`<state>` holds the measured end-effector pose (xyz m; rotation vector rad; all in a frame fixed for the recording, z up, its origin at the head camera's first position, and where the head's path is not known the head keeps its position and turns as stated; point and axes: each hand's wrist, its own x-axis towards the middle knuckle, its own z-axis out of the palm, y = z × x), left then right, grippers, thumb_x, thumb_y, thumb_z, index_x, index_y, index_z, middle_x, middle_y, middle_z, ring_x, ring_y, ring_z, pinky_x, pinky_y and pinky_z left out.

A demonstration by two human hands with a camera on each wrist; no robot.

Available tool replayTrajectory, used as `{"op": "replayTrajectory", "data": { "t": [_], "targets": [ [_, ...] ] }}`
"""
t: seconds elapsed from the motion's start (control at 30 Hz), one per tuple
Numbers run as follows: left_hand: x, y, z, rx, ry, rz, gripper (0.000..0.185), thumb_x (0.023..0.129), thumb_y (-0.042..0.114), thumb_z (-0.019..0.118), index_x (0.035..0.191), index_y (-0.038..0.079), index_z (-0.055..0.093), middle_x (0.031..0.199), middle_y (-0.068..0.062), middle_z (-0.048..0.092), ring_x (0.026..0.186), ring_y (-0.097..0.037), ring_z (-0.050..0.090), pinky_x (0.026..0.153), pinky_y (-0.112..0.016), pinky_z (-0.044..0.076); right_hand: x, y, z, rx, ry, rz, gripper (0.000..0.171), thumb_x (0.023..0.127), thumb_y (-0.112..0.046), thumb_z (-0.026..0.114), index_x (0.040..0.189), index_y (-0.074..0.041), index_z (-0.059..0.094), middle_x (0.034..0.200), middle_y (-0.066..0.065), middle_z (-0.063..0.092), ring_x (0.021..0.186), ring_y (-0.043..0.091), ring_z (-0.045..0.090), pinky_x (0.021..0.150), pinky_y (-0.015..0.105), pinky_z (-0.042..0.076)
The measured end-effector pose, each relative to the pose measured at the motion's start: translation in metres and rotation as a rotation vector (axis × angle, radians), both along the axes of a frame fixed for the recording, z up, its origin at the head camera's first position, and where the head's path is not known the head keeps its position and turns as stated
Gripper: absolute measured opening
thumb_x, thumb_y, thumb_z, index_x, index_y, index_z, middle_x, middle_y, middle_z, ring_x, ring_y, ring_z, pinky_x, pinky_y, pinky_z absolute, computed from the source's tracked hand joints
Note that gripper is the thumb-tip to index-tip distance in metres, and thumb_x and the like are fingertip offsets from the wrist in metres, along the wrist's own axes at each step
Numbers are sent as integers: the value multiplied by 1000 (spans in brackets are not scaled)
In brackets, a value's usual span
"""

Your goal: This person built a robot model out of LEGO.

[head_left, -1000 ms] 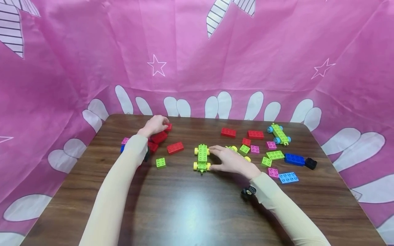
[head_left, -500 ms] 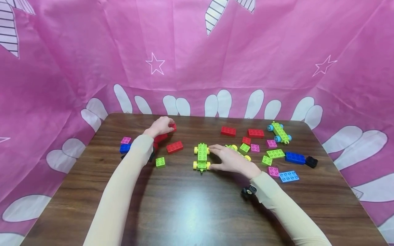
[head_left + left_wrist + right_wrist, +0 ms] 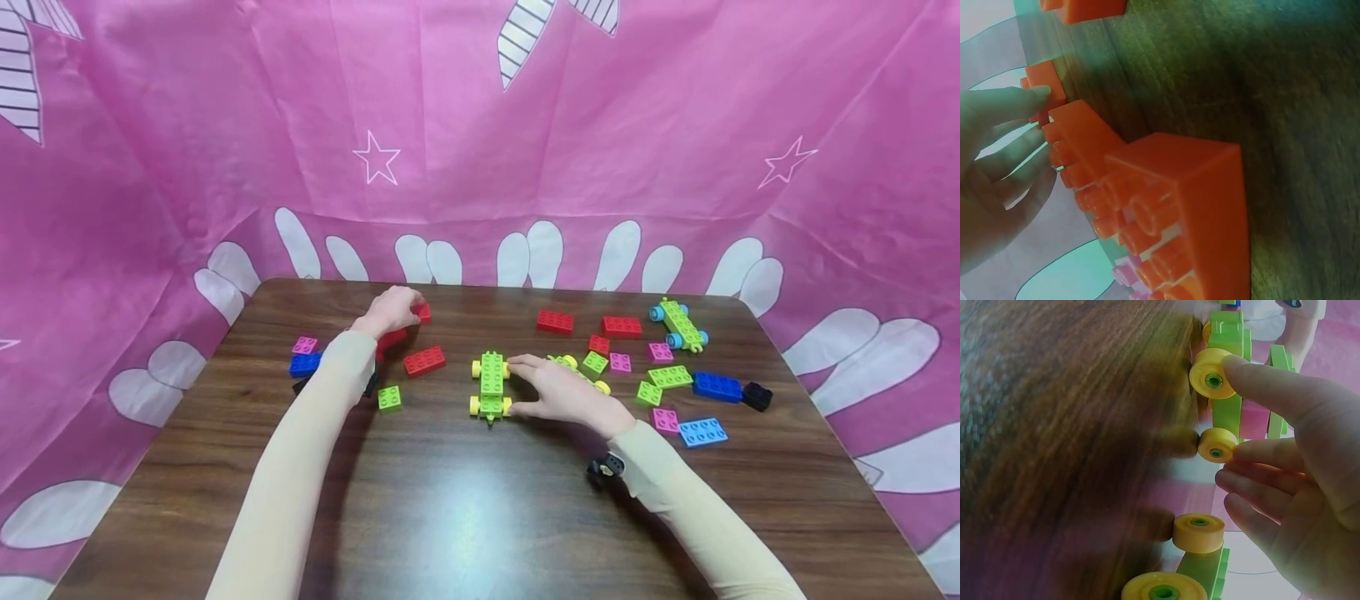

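At the far left of the table my left hand (image 3: 392, 309) pinches a small red brick (image 3: 424, 312) between thumb and fingers; in the left wrist view this red brick (image 3: 1046, 80) shows at the thumb tip. Larger red bricks (image 3: 1210, 206) lie just in front of that hand, partly hidden by the arm in the head view. My right hand (image 3: 564, 392) rests beside a lime green toy car (image 3: 492, 379) with yellow wheels. Its thumb touches one yellow wheel (image 3: 1213, 374) and a finger the other, on the same side. A pink brick (image 3: 1254, 420) sits on the car's chassis.
A second yellow-wheeled car (image 3: 1197, 540) is partly behind the right hand. Loose bricks lie at the right, including a blue brick (image 3: 717, 386), near a blue-wheeled car (image 3: 678, 326). A red brick (image 3: 424, 361) and a green brick (image 3: 389, 398) lie left of centre.
My left hand has shifted a little to the right with the small red brick, uncovering more of the blue and pink bricks at the left. The right hand stays at the car.
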<state>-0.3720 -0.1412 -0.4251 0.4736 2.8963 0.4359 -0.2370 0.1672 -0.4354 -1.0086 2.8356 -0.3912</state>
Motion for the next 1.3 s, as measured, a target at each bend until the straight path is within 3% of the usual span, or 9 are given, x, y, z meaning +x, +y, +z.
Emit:
{"op": "replayTrajectory", "data": {
  "t": [0.2,0.47,0.73,1.3],
  "targets": [
    [2,-1,0,-4,11,3,40,89,13,71,127,2,65,123,-17,69,115,-30,62,100,-50,51,0,0,-1,1,4,1,73,85,-48,74,140,-4,55,147,12,54,132,29,56,108,45,48],
    [7,0,7,70,31,-13,38,88,16,74,123,4,67,121,-15,71,115,-29,64,101,-48,51,-1,-1,-1,7,13,9,73,85,-48,74,139,-3,55,145,13,54,133,28,55,109,44,48],
    [21,7,18,160,75,-72,38,84,18,78,119,6,70,115,-11,74,111,-25,69,99,-45,52,-2,0,-2,11,31,17,73,85,-49,74,139,-3,55,145,13,55,132,28,56,109,43,47],
    [55,26,38,218,83,-195,36,83,23,80,115,11,72,113,-6,75,107,-22,70,96,-41,54,-3,-1,-1,-5,19,18,73,85,-48,74,139,-3,55,145,14,55,132,30,56,108,46,48]
  ]
}}
